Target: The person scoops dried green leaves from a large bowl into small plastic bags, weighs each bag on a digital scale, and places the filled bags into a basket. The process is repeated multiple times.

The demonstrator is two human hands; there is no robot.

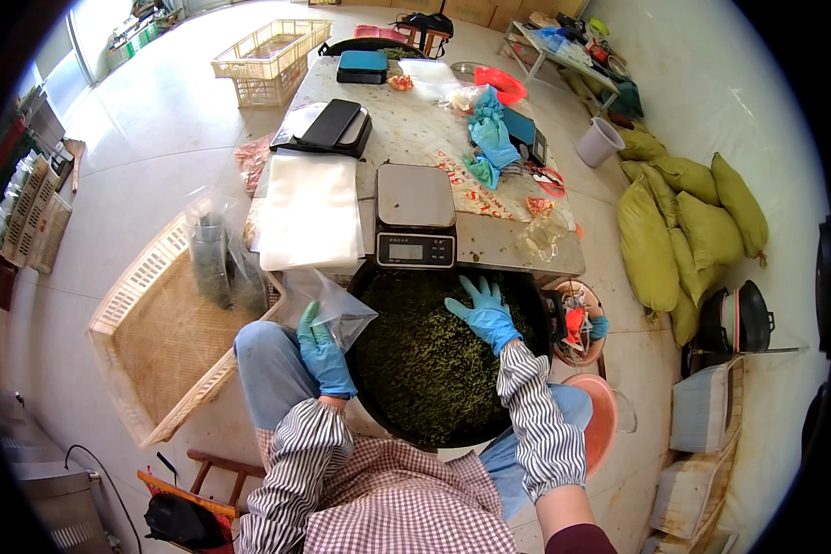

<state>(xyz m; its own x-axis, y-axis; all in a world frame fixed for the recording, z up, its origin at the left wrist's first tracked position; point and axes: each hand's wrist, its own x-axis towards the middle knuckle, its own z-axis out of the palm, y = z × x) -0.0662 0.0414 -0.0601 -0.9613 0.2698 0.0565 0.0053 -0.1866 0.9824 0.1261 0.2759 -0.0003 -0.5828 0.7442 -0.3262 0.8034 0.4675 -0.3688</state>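
Between my knees sits a wide black basin filled with small dark green dried leaves (425,369). My left hand (323,358), in a blue glove, grips a clear plastic bag (337,309) beside the basin's left rim. The gloved right hand (486,314) rests on the leaves at the far right of the basin, fingers spread and nothing held. Just beyond the basin stands a digital scale (415,197) with a bare metal plate. Left of it lies a stack of clear plastic bags (311,210) on the table's near edge.
A cream plastic crate (162,420) on my left has filled clear bags (210,263) standing in it. Further scales, a crumpled blue glove (492,138) and a red dish (501,85) occupy the table (392,125). Green sacks (651,245) lean by the right wall; a pink bucket (600,420) stands beside my right knee.
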